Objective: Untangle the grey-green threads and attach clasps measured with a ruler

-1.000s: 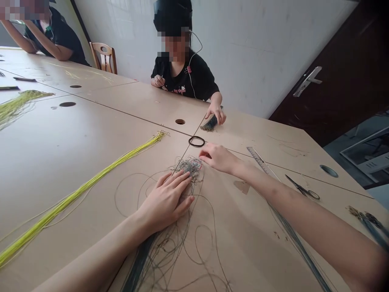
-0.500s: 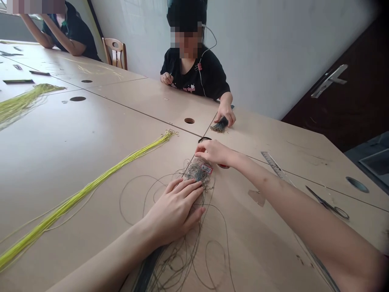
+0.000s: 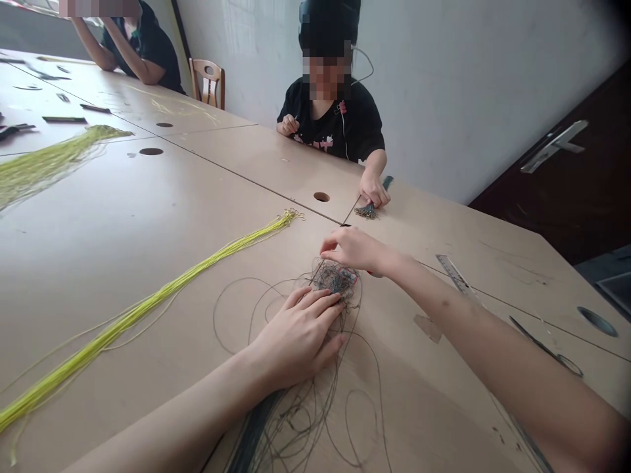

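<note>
My left hand [image 3: 300, 334] lies flat, fingers stretched out, pressing down a tangled bundle of thin dark cords [image 3: 315, 394] on the tan table [image 3: 123, 217]. Just beyond its fingertips the cords end in a knotted clump [image 3: 338, 277] with small metal ends and a bit of red. My right hand [image 3: 352, 249] reaches over that clump, its thumb and forefinger pinched on a single cord at the clump's far left edge. Loose loops of cord spread around both hands.
A long bundle of yellow-green cords [image 3: 162, 289] runs diagonally at the left. A ruler [image 3: 456, 274] and scissors [image 3: 547, 341] lie at the right. A person in black [image 3: 335, 121] across the table holds a small cord bundle [image 3: 367, 210]. Another person [image 3: 133, 43] sits far left.
My right hand has moved left from beside the black ring to the clump's far edge and closed into a pinch. The view has shifted right. My left hand stays pressed on the cords.
</note>
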Demonstrator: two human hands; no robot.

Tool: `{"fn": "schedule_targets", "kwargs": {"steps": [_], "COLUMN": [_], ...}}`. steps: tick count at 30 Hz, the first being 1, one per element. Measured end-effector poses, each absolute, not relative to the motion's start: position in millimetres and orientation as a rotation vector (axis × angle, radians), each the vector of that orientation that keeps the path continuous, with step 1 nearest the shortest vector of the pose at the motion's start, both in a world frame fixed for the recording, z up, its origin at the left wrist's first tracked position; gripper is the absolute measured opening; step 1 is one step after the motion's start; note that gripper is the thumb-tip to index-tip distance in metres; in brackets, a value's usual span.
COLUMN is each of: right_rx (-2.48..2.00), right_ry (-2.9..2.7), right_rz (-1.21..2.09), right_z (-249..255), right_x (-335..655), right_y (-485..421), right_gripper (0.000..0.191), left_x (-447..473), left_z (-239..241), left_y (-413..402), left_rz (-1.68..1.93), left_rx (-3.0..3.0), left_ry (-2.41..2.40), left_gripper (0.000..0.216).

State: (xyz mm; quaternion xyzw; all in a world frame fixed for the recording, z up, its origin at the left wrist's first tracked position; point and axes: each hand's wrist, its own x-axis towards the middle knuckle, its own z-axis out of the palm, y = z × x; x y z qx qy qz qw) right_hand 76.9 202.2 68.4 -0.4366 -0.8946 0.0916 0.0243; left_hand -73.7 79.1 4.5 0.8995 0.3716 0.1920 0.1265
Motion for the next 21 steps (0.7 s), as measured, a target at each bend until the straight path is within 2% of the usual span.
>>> {"fn": "schedule_targets", "kwargs": {"steps": [16,21], "right_rx": [-1.394,-1.459], "right_ry": [-2.998,-3.027], "right_rz": [0.145,0.227], "right_z": [57.9,68.8], "right_x": [61.8,58.9], "right_y": [215.2,210.6], "right_gripper": [0.019,0.016], "left_x": [-73.2,-73.2], "left_z": [5.1,6.5], "left_y": [80.0,79.4], "left_rz": [0.591,0.594], "left_rx": [2.597,2.595], "left_ry": [1.081,1.076], "left_gripper": [0.04,0.04]}}
